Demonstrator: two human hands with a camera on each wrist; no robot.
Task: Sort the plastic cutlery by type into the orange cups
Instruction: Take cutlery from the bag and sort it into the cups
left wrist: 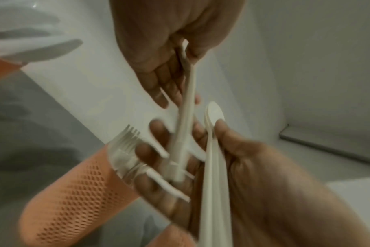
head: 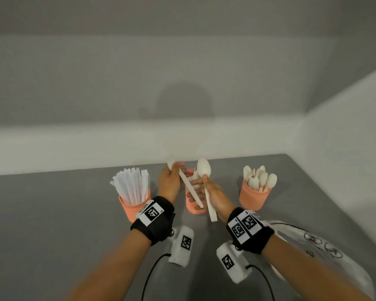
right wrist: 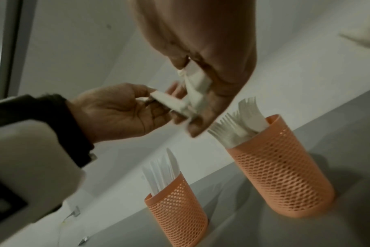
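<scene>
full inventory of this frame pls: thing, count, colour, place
orange cups: three, orange mesh, in a row on the table; left one holds knives, middle forks, right spoons
knives: a bunch, white, upright in the left cup
forks: a bunch, white, in the middle cup
spoons: a bunch, cream, in the right cup
loose spoon: one, cream, held bowl up
loose piece: one, cream, type unclear, slanting above the middle cup
plastic bag: one, clear with black print, on the table under the right forearm
table: one, grey
left hand: grips the loose piece
right hand: holds the loose spoon
</scene>
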